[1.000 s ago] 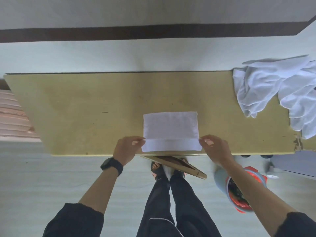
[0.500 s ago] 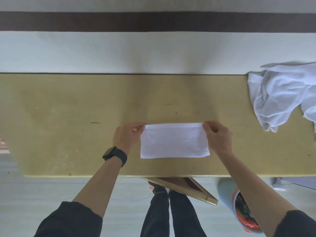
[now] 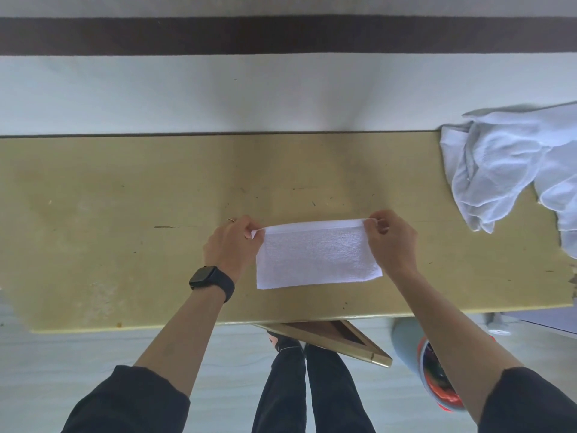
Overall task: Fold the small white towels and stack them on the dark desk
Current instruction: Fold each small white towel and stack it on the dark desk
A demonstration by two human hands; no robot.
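Note:
A small white towel (image 3: 315, 257), folded in half into a flat rectangle, lies on the yellowish desk top (image 3: 125, 232) near its front edge. My left hand (image 3: 232, 245) pinches the towel's far left corner between thumb and fingers. My right hand (image 3: 392, 242) pinches its far right corner. The far hem is stretched straight between the two hands. A heap of unfolded white towels (image 3: 512, 170) lies at the desk's right end, partly out of frame.
A pale wall with a dark band (image 3: 281, 35) stands behind the desk. Under the front edge a wooden frame (image 3: 337, 339) sticks out above my legs. A grey and red bin (image 3: 434, 373) stands on the floor at the right.
Both hands carried the towel's near edge away from me over to the far edge, folding it in half. The hands now hold the far corners instead of the near ones.

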